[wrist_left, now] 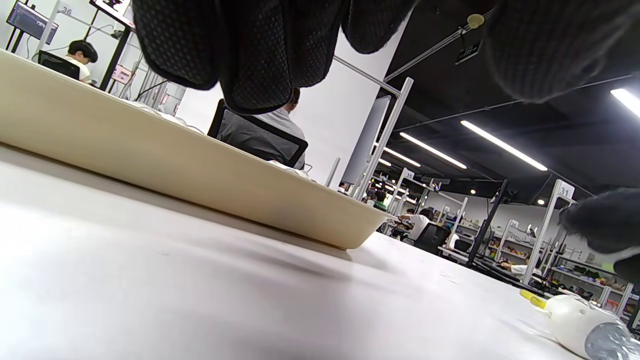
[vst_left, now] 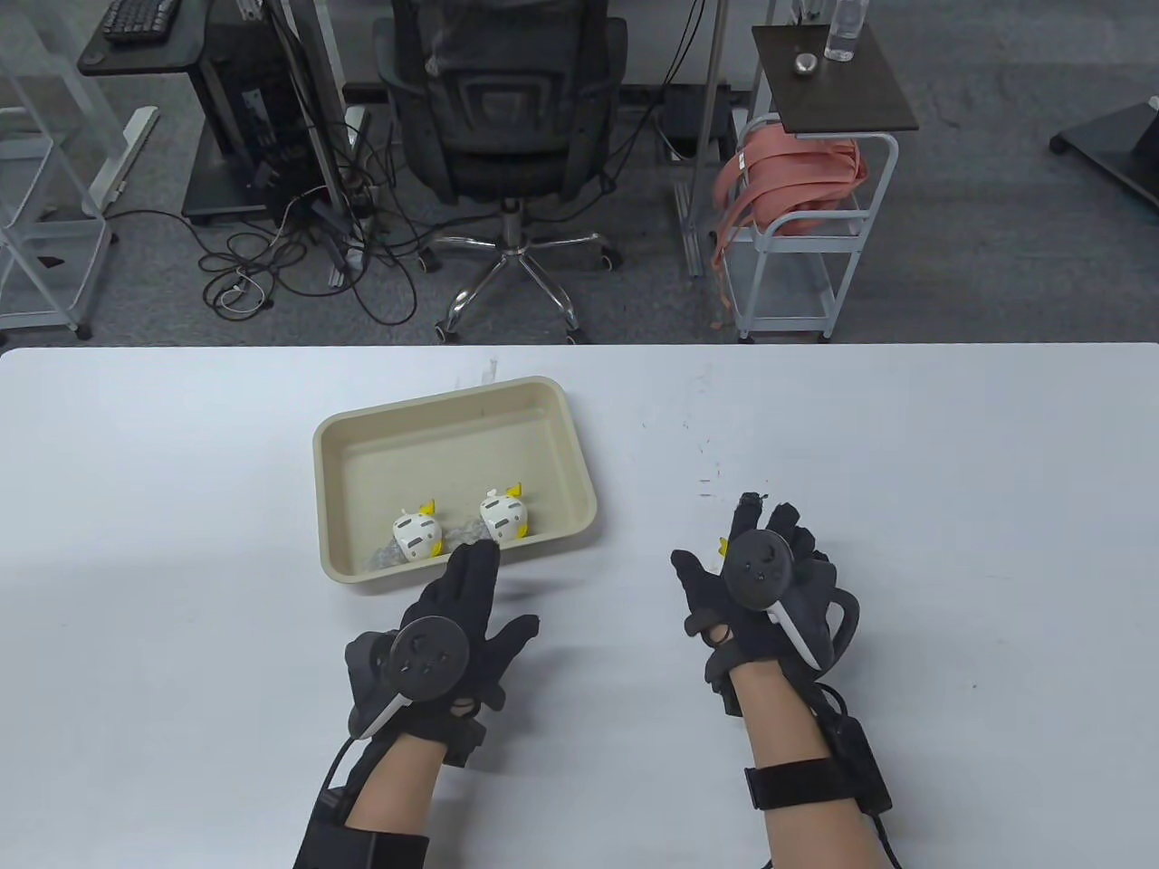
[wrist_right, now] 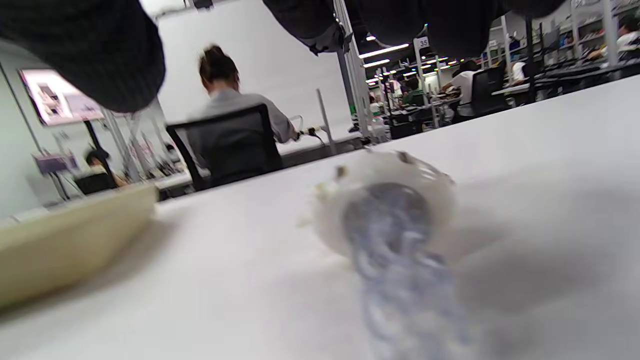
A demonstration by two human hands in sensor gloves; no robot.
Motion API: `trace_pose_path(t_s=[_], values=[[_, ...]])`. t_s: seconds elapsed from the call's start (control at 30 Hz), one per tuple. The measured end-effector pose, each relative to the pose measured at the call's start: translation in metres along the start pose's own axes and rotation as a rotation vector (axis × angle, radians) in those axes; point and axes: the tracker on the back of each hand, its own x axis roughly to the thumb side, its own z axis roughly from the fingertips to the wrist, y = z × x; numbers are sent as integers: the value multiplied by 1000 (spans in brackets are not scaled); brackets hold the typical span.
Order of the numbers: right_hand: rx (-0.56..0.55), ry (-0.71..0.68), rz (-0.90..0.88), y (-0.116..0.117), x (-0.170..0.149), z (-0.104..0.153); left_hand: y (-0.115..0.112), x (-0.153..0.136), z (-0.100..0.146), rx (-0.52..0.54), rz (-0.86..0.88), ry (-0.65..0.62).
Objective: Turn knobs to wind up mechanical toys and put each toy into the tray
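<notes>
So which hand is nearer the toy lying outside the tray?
Right. The right hand hovers directly over the loose toy on the table; the left hand is off to its left, at the tray.

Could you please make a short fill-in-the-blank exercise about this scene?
1. The tray holds ____ toys.
2. A third toy lies on the table under the ____ hand.
3. The fingers of the left hand reach toward the ____.
4. The tray is to the ____ of the right hand in the table view.

Missing words: two; right; tray; left
</notes>
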Motion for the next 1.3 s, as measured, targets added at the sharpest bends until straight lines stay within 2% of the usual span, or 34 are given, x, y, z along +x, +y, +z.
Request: trace_pose_path(t_s=[0.27,0.4,0.7,0.93,1.03,1.3], values=[[102,121,308,34,7,-20,-7,6,0,-32,-26,-9],[122,128,344,45,7,-23,-11,10,0,-44,-56,-16],[95,139,291,42,-3,-23,-17,14,0,-62,-81,-13],[43,94,225,37,-7,-16,-19,8,0,-69,-16,20],[20,72,175,29,-6,-13,-18,5,0,-69,-7,27],[-62,-88,-9,0,10,8,-18,0,0,-70,61,48]])
